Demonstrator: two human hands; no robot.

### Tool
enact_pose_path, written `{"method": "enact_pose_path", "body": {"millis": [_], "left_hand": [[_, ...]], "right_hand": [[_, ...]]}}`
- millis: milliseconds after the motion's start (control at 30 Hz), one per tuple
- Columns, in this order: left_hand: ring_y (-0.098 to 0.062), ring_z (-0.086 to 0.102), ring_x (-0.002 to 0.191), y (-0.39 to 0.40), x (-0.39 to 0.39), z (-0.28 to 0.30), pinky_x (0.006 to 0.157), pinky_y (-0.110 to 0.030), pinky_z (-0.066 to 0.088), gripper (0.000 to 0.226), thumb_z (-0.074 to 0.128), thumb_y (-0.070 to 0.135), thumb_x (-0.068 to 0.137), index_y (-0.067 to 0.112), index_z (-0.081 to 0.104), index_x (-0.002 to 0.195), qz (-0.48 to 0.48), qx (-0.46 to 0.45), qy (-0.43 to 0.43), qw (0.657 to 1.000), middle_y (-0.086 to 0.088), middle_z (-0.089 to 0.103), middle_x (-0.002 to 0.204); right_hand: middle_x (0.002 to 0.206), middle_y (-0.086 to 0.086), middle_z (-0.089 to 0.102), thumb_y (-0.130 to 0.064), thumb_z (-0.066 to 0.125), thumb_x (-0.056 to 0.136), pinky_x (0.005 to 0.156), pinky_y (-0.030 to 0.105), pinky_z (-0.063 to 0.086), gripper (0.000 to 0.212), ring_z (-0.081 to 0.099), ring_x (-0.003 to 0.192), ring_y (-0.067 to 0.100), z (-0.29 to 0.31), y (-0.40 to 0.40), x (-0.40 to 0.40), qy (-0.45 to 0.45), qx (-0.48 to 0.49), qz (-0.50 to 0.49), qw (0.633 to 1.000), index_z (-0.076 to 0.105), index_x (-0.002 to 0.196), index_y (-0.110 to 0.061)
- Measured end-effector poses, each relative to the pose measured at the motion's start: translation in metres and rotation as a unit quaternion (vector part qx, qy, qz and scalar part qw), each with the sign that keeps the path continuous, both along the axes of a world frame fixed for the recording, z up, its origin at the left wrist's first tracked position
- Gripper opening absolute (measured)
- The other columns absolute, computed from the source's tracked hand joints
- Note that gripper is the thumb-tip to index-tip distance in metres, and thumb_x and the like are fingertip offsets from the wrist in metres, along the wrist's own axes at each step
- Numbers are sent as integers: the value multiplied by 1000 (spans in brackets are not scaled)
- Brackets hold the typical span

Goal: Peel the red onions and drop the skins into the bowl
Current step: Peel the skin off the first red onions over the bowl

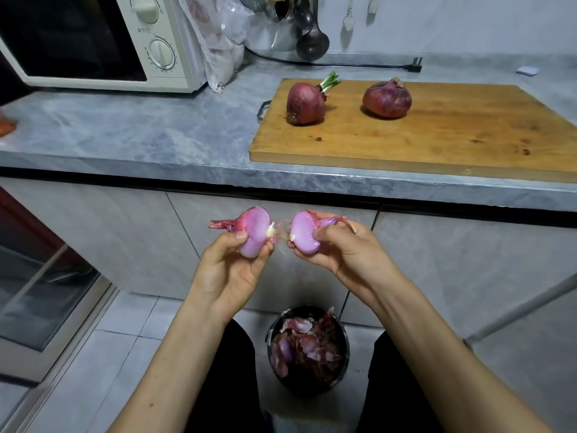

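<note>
Fingers (240, 237) of both hands grip peeled onion halves (254, 232); bowl (343, 335) rim partly hidden by legs.

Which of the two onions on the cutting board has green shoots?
The left onion, nearer the microwave, has green shoots growing from its top. The right onion on the cutting board shows none.

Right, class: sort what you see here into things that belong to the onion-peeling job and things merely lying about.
Job: pink peeled onion piece in left hand; pink peeled onion piece in right hand; two unpeeled red onions; dark round bowl of skins.

Lying about: wooden chopping board; cream microwave; hanging metal ladle; black plug.
</note>
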State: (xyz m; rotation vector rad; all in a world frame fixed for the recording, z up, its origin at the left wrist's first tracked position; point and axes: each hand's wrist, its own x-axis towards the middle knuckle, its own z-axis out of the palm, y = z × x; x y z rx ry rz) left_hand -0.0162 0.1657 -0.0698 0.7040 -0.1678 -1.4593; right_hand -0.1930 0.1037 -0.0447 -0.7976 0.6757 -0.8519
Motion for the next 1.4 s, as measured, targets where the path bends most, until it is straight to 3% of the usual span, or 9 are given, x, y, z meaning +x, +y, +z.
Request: {"method": "enact_pose_path", "body": {"millis": [133, 267, 367, 500, 633, 900, 1067, 1200, 1400], "left_hand": [[-23, 74, 75, 5, 10, 1, 65, -25, 61, 69, 98, 7, 20, -3, 76, 85, 28, 3, -59, 998, -17, 73, 91], [-23, 75, 74, 12, 6, 4, 64, -26, 60, 30, 70, -5, 61, -1, 62, 89, 27, 12, -135, 990, -18, 70, 93], [-23, 76, 81, 15, 5, 7, 71, -29, 61, 47, 71, -6, 60, -1, 61, 105, 13, -14, -193, 981, -14, 74, 92], [-28, 75, 87, 18, 3, 7, 81, -36, 62, 63, 74, -4, 60, 1, 62, 122, 18, -29, -255, 966, -15, 71, 107], [-28, 72, 85, 20, 0, 1, 76, -31, 61, 71, 78, 1, 54, 8, 62, 123, 1, -28, -262, 965, -15, 72, 101], [-22, 64, 62, 18, -25, -20, 46, -25, 45, 22, 71, 35, 86, 20, 62, 98, -83, 108, -308, 942, -13, 67, 85], [-28, 66, 70, 10, -36, -29, 59, -34, 52, 17, 67, 19, 90, 25, 71, 75, -78, 105, -429, 894, -16, 66, 81], [-30, 58, 71, 7, -47, -31, 69, -42, 46, 27, 76, 31, 84, 5, 71, 80, -112, 74, -460, 878, -34, 59, 75], [-8, 65, 64, 2, -57, -46, 61, -20, 50, 12, 73, 17, 91, 13, 79, 101, -107, 36, -481, 869, 7, 71, 70]], "right_hand": [[102, 6, 71, 10, 56, 88, 74, 30, 58, 32, 70, 89, 18, -1, -2, -6, 86, -98, -7, 991, 69, 107, -12], [106, -4, 67, 9, 60, 87, 84, 34, 58, 40, 67, 89, 9, 3, -2, -7, 141, -203, -7, 969, 68, 116, -19], [99, -13, 70, 5, 62, 89, 93, 41, 55, 41, 63, 88, 13, 5, -2, -7, 185, -257, -15, 948, 66, 119, -22], [106, 20, 67, -2, 66, 87, 94, 59, 47, 36, 63, 95, 43, 1, -2, -10, 221, -288, -20, 931, 66, 113, -27], [95, 0, 65, 3, 63, 89, 92, 47, 52, 26, 66, 81, 3, -3, 4, -15, 214, -272, -17, 938, 60, 112, -7], [70, -14, 63, -4, 60, 92, 87, 53, 55, 10, 63, 78, 6, -31, 12, -20, 220, -222, -53, 948, 61, 101, -8], [74, -14, 64, -7, 58, 94, 88, 56, 53, 2, 64, 79, 8, -48, 16, -21, 217, -194, -68, 954, 60, 95, -6], [85, -1, 67, -8, 58, 94, 87, 53, 55, 4, 66, 83, 13, -59, 19, -21, 212, -185, -88, 956, 61, 96, -6], [91, 5, 70, -8, 58, 94, 85, 50, 57, 7, 68, 87, 18, -77, 19, -21, 195, -151, -124, 961, 66, 94, -10]]}}
